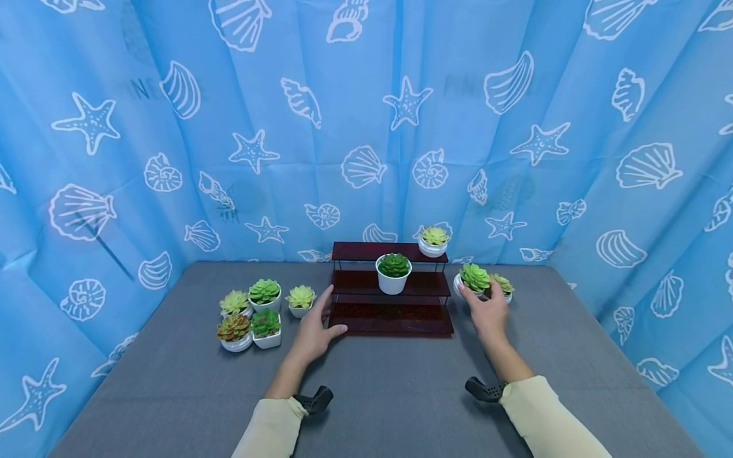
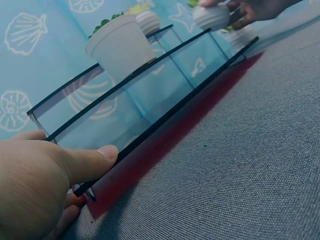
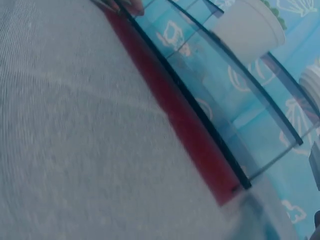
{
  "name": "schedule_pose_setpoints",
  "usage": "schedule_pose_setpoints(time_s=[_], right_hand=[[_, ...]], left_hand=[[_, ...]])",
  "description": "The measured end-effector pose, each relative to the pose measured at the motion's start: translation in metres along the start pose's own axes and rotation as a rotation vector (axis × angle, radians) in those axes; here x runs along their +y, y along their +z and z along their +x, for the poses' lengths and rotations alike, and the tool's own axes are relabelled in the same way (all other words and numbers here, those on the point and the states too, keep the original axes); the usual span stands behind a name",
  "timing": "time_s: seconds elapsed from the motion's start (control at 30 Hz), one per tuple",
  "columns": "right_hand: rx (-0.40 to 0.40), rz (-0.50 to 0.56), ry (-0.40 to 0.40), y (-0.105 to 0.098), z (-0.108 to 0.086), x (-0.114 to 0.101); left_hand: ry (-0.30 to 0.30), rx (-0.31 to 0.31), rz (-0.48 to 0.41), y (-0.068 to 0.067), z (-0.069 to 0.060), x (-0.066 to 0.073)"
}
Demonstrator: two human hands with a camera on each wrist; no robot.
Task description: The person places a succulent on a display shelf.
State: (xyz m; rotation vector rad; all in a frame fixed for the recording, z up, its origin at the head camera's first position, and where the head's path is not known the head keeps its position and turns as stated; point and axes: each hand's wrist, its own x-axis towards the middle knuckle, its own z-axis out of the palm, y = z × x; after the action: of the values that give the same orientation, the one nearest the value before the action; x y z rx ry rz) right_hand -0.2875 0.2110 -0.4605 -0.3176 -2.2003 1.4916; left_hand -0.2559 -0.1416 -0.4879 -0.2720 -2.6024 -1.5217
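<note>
My right hand (image 1: pixel 491 313) grips a potted succulent (image 1: pixel 474 278) with bright green leaves and a white ribbed pot, just right of a dark red three-tier display rack (image 1: pixel 392 318). Another potted succulent (image 1: pixel 504 286) stands close behind that hand, partly hidden. At the rack's left end is my left hand (image 1: pixel 312 334), fingers extended; in the left wrist view its thumb (image 2: pixel 95 162) lies against the lowest shelf's front edge. A dark green succulent (image 1: pixel 393 275) in a plain white pot stands on the middle shelf. On the top shelf's right end sits a pale green succulent (image 1: pixel 434 241).
Left of the rack, several potted succulents (image 1: pixel 265 323) stand grouped on the grey cloth-covered table (image 1: pixel 395 394). A small yellow-green succulent (image 1: pixel 300 300) sits between them and my left hand. Behind hangs a blue shell-patterned curtain (image 1: pixel 355 210).
</note>
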Motion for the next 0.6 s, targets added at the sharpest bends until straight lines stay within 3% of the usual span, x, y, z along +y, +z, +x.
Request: schedule_pose_setpoints(time_s=[0.27, 0.6], right_hand=[[0.036, 0.105, -0.056, 0.013, -0.005, -0.015], [0.016, 0.126, -0.157, 0.029, -0.005, -0.022]], left_hand=[[0.000, 0.002, 0.008, 0.000, -0.001, -0.001], [0.006, -0.002, 0.001, -0.001, 0.000, 0.000]])
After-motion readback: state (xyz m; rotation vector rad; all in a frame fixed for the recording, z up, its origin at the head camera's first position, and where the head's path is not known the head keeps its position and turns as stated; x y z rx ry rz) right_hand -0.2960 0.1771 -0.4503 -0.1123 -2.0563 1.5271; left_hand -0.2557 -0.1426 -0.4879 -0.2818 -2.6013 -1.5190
